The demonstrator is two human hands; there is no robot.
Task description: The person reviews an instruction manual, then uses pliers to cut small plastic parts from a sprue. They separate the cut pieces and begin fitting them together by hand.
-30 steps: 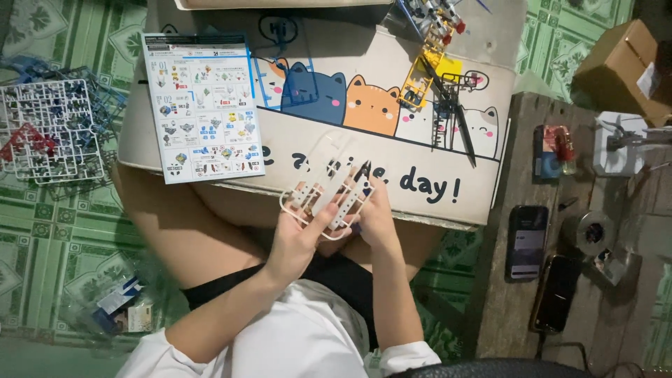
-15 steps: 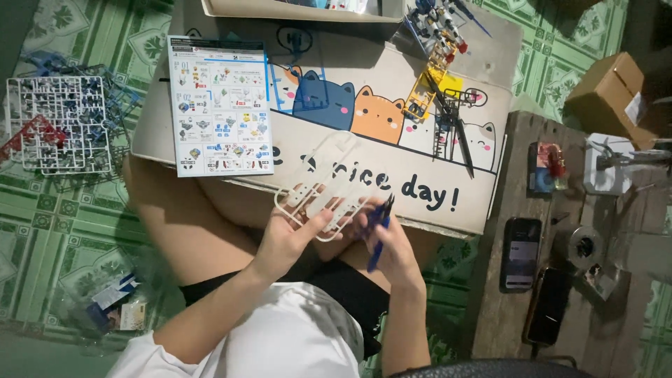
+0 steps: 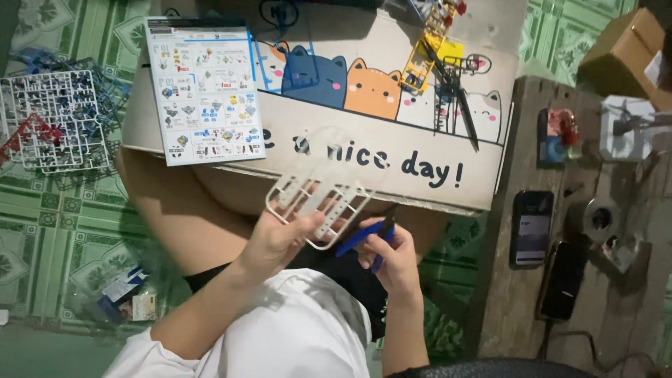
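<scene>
Currently | L hand (image 3: 276, 238): fingers closed on white plastic parts runner (image 3: 318, 199), held tilted above lap, just below cardboard lap desk (image 3: 420, 161) edge | R hand (image 3: 395, 259): fingers closed on blue nippers (image 3: 364, 238), tips near runner's lower right corner, contact can't be told | instr. sheet (image 3: 205, 89) laid on desk, left side | more runners (image 3: 52, 119) seen on floor, far left.

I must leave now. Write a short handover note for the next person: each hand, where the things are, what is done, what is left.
Left hand: holds the white parts frame above the lap.
Right hand: holds the blue-handled cutter just beside the frame's lower edge.
Instruction sheet lies on the cardboard lap table; more parts frames lie on the floor at left.
Done: cannot tell which parts are already cut.
Left: pieces remain on the white frame.
</scene>
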